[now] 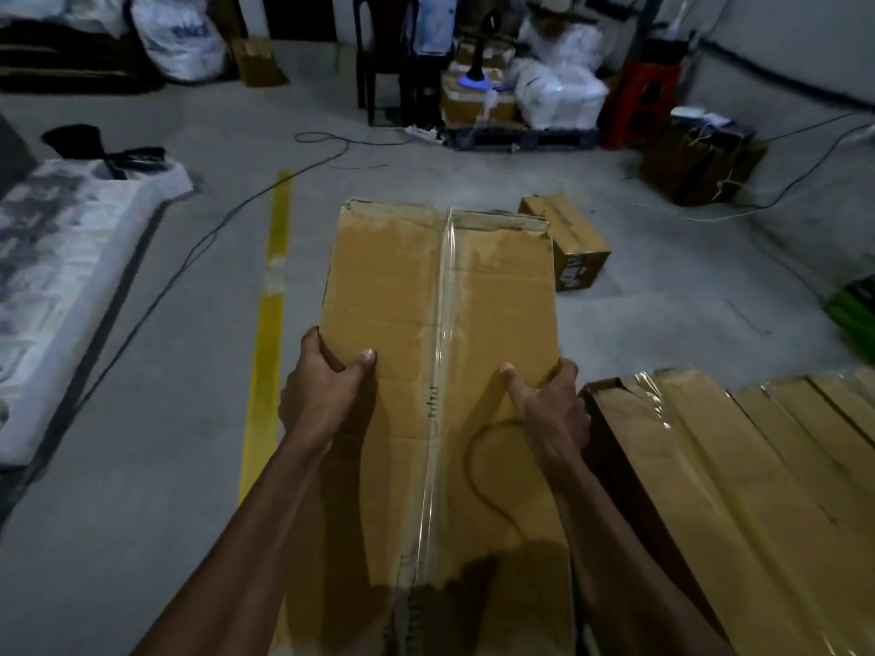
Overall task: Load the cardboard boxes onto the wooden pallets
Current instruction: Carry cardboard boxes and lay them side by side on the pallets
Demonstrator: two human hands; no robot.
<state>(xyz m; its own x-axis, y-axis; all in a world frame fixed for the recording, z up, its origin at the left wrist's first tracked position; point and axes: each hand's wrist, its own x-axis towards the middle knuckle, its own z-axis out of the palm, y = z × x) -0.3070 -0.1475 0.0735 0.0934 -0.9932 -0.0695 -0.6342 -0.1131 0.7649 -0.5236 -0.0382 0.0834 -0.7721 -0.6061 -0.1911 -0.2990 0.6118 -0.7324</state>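
Note:
A long brown cardboard box [402, 286], taped along its middle seam, is held out in front of me above the floor. My left hand [322, 385] grips its left edge, thumb on top and fingers under the side. My right hand [549, 404] grips the right edge the same way. A smaller cardboard box [573, 239] lies on the floor just beyond the far right corner. Several taped boxes [738, 471] are stacked close on my right. No bare wooden pallet shows near me.
A yellow floor line [272, 295] runs along the left of the box. A black cable [199, 253] crosses the concrete floor. A wrapped white bundle [61, 286] lies at left. Chairs, white bags on a dark pallet [521, 137] and a strapped brown box [700, 168] stand at the back.

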